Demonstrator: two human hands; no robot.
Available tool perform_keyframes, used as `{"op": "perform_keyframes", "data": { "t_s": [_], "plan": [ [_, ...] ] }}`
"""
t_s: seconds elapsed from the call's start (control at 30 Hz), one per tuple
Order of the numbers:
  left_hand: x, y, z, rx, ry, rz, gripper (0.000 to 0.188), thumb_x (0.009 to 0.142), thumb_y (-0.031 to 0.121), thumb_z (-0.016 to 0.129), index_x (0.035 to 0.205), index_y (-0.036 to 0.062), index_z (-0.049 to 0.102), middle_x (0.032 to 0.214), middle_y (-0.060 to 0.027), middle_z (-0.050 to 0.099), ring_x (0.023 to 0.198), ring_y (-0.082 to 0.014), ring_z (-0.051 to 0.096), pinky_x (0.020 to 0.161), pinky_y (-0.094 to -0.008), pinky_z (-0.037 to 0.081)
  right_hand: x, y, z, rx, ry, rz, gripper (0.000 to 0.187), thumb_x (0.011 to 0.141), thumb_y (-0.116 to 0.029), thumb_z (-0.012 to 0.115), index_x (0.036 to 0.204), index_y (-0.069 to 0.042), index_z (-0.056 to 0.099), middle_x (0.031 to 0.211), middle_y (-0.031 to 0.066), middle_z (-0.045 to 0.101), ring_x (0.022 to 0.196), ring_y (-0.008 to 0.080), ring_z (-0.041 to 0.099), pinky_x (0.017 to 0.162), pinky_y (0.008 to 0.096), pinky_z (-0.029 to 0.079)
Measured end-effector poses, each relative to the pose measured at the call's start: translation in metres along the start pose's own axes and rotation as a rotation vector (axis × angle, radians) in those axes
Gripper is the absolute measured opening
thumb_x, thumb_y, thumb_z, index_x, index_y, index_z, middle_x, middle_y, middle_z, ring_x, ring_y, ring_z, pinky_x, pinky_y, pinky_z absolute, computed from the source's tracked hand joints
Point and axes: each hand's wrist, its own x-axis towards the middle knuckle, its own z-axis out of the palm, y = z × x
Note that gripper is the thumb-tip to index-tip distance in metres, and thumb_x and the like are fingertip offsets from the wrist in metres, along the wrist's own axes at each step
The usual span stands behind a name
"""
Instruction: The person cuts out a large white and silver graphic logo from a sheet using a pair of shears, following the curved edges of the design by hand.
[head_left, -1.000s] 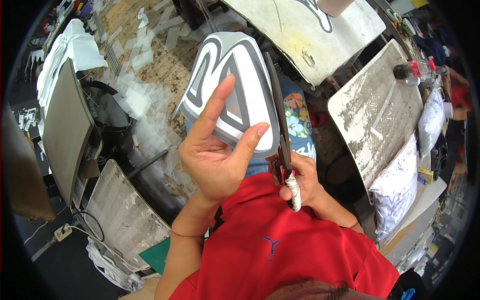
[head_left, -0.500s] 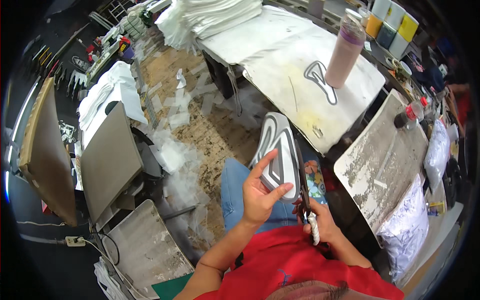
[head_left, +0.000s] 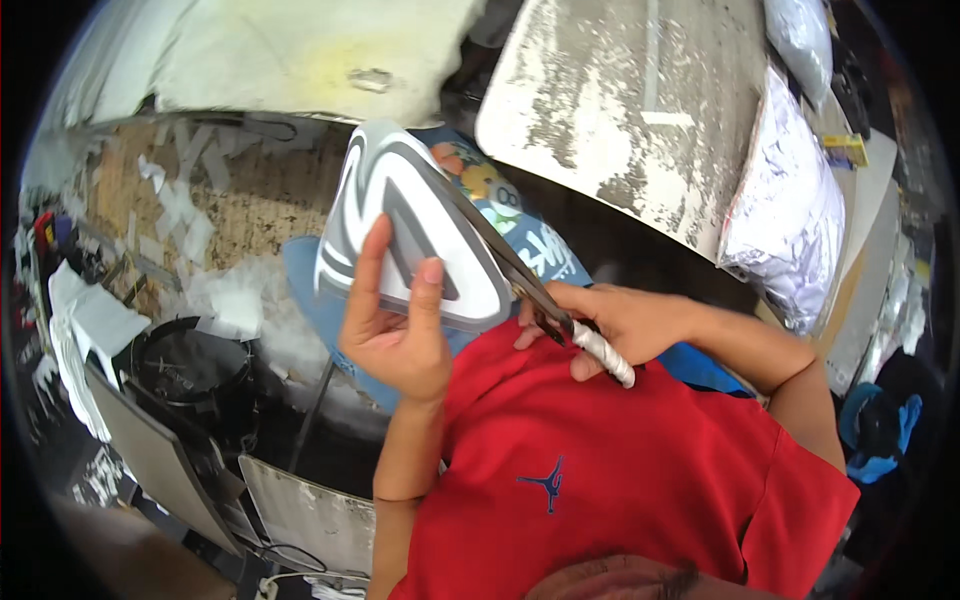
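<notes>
In my left hand is a white piece with grey curved stripes and a grey triangular outline; it looks like a flat printed cutout. My thumb and one finger press on its front, and the other fingers are partly hidden. My right hand grips a pair of dark scissors with a white-wrapped handle. The blades lie along the right edge of the piece. Whether the blades are parted cannot be made out.
Ahead are a pale table and a worn board with flaking white. Shiny plastic-wrapped packages stand at the right. White scraps litter the floor at left. A grey panel is at lower left.
My view has swung down and to the right, so the bottle and the stack of white sheets are out of sight. Both hands keep hold of the cutout and the scissors.
</notes>
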Motion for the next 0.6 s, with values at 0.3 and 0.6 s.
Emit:
{"op": "perform_keyframes", "data": {
  "t_s": [0.3,0.6],
  "plan": [
    [0.038,0.009,0.033,0.224,0.038,0.03,0.047,0.086,-0.006,0.066,0.132,-0.0082,0.055,0.127,-0.0162,0.062,0.112,-0.0173,0.06,0.098,-0.0271,0.045,0.007,-0.031,-0.069,0.039,-0.06,-0.003,0.055,0.092,-0.036,0.068,0.127,-0.001,0.046,0.106,0.0141,0.066,0.106,0.0276,0.059,0.092,0.0408,0.044],
    [0.039,0.018,0.043,0.311,0.034,-0.059,0.058,0.079,-0.005,0.073,0.134,-0.0051,0.054,0.13,-0.0145,0.06,0.115,-0.02,0.06,0.102,-0.0308,0.044,0.016,-0.008,-0.076,0.261,-0.11,-0.036,0.068,0.08,-0.033,0.083,0.13,-0.007,0.045,0.113,0.0132,0.065,0.1,0.0256,0.064,0.086,0.0376,0.051]
  ]
}}
